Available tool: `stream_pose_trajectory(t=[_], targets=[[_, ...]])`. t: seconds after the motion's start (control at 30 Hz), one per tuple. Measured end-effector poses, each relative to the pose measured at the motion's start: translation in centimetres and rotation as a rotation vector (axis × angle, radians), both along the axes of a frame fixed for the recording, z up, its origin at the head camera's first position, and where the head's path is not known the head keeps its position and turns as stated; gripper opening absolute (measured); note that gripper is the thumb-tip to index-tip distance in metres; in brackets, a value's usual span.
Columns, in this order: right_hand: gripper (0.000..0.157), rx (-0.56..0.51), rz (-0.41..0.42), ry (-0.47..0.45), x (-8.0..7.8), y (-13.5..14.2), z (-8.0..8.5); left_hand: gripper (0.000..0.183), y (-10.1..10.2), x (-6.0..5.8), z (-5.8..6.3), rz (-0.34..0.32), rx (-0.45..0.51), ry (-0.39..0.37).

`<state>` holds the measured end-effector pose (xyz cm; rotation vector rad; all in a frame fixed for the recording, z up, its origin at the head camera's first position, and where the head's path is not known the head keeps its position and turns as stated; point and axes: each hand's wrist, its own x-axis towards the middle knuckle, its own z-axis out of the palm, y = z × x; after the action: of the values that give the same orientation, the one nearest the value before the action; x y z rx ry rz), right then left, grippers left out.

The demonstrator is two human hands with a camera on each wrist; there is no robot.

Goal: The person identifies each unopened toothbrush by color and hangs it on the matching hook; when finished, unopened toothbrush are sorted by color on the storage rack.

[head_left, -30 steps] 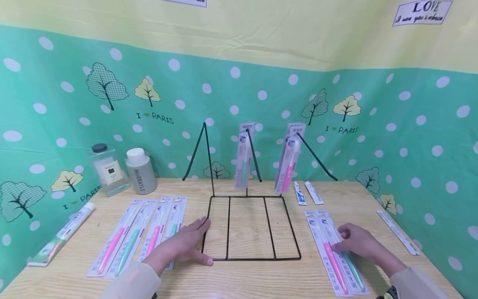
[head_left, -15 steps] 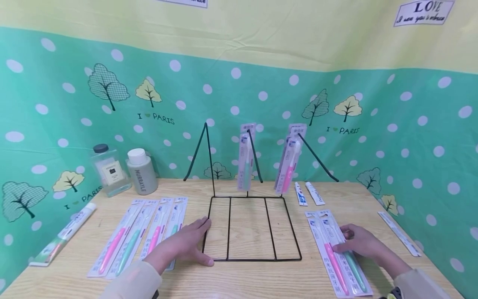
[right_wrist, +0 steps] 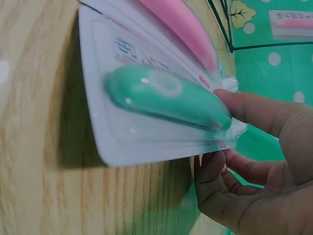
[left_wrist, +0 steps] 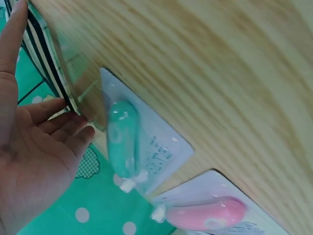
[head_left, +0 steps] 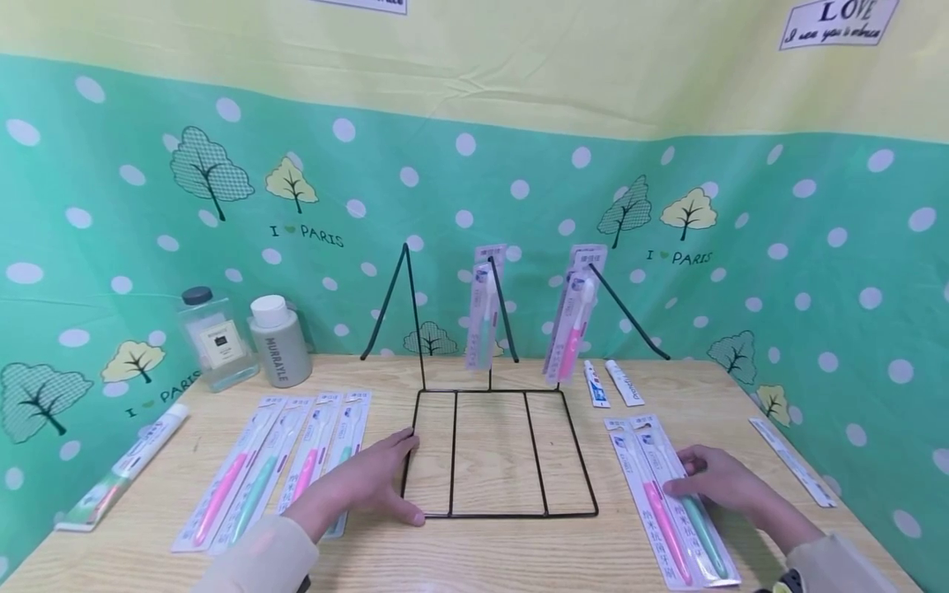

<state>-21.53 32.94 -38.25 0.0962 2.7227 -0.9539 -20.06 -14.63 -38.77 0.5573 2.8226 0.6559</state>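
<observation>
My right hand point(head_left: 722, 482) pinches the right edge of a packaged green toothbrush point(head_left: 700, 527), thumb on top and fingers beneath. In the right wrist view this pack's near edge is tilted up off the wood, with a shadow below. A packaged pink toothbrush point(head_left: 666, 523) lies along its left side. My left hand point(head_left: 374, 482) rests at the left side of a black wire rack point(head_left: 497, 515), fingers spread along the wire and thumb at the front corner. On the rack's middle hook hangs a green toothbrush pack point(head_left: 485, 321); pink ones point(head_left: 571, 338) hang on the right hook.
Several packaged toothbrushes point(head_left: 226, 486) lie left of the rack. Two bottles point(head_left: 280, 346) stand at the back left, near a toothpaste tube point(head_left: 126, 465). Two small tubes point(head_left: 596, 385) and a narrow white packet point(head_left: 792, 461) lie on the right. A patterned cloth hangs behind.
The green toothbrush pack in my right hand has shifted slightly right, and its right edge has come up. My left hand has stayed at the rack.
</observation>
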Motion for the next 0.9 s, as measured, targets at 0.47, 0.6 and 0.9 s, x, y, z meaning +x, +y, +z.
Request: stream_pose_trajectory(t=[0.47, 0.6, 0.9], targets=[[0.062, -0.140, -0.010, 0.005, 0.9, 1.4, 1.0, 0.121, -0.6, -0.2, -1.0, 0.004, 0.040, 0.033], [0.061, -0.162, 0.004, 0.050, 1.6, 2.3, 2.3, 0.120, -0.7, -0.3, -1.0, -0.004, 0.030, 0.039], [0.053, -0.182, 0.042, 0.183, 3.4, 2.1, 5.0, 0.122, -0.8, -0.3, -0.8, -0.004, 0.025, 0.005]])
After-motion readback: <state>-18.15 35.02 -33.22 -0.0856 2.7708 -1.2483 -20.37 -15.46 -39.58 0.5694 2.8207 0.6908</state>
